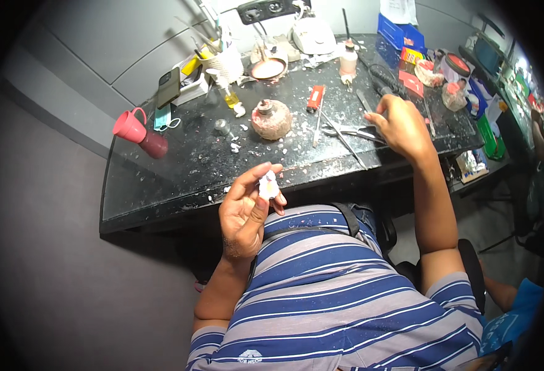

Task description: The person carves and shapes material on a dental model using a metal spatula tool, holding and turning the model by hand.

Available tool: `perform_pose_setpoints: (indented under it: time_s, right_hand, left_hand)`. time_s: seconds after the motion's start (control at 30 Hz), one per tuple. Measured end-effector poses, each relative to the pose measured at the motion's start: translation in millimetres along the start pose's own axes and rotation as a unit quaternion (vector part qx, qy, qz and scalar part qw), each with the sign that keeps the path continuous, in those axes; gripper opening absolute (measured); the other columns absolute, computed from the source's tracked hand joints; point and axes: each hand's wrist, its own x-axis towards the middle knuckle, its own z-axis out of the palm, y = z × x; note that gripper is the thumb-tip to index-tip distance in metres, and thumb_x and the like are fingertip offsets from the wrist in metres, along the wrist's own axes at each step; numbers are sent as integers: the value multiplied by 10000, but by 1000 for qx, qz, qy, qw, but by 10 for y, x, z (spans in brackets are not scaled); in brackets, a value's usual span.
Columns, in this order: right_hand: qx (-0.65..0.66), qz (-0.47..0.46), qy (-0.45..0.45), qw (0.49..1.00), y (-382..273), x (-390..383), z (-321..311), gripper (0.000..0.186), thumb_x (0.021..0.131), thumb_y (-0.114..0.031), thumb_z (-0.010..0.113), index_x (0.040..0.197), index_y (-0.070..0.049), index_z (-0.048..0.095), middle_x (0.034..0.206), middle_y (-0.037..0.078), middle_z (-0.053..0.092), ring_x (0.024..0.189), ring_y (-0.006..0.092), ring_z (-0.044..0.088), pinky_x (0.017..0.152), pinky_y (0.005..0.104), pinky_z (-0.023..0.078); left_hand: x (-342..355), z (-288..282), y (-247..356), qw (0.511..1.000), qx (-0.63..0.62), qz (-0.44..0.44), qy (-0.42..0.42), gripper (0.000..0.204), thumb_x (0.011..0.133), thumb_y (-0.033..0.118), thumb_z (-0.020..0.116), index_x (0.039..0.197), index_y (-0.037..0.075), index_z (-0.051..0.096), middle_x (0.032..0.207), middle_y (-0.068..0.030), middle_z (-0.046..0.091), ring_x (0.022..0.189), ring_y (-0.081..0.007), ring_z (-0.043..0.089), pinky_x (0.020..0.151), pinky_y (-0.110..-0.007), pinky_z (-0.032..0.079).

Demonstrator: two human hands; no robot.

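Note:
In front of my striped shirt, my left hand [245, 213] is closed around a small white plaster-like piece [269, 185], holding it up between fingers and thumb. My right hand [404, 127] reaches over the far right part of the black bench, palm down with fingers curled. A flat metal blade [363, 101] runs up to its thumb and fingertips; how firmly they grip it is hidden. Beside that hand lie silver scissors [362, 132] and a thin metal tool [346, 143]. A red-handled cutter [315, 99] rests farther left.
A round, crusted pot [271, 120] stands mid-bench among white scraps. Toward the left are a pink cup [129, 127], a phone [168, 86] and a holder of tools [222, 65]. Blue bins [402, 34] and a small bottle [348, 60] stand at the back. A person's blue sleeve [516, 324] shows lower right.

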Motion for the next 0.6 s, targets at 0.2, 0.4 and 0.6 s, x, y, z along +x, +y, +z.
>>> perform_pose_setpoints:
  time_s: [0.2,0.4,0.6]
  right_hand:
    - [20,-86,-56,994,-332,-476,155,283,819,-180,788,995,-4,655,817,207,695,844,396,686,740,473,514]
    - [75,-56,-59,994,-333,-536,224,191,848,-39,707,1023,18,653,854,201,697,862,383,687,769,449,518]
    - [440,12,-112,891,-370,-530,-43,85,971,-60,633,990,-2,574,906,75,659,756,106,610,610,259,494]
  left_hand:
    - [-74,26,28,999,16,35,8,573,943,145,702,1398,-75,432,1372,-267,529,942,-181,619,785,-295,536]
    - [-116,67,65,996,52,67,1,597,942,17,666,1457,-48,372,1409,-203,491,1036,-170,606,946,-306,500]
    - [-153,13,37,993,94,69,-24,596,932,2,669,1455,-40,387,1368,-181,499,1046,-158,600,951,-298,492]
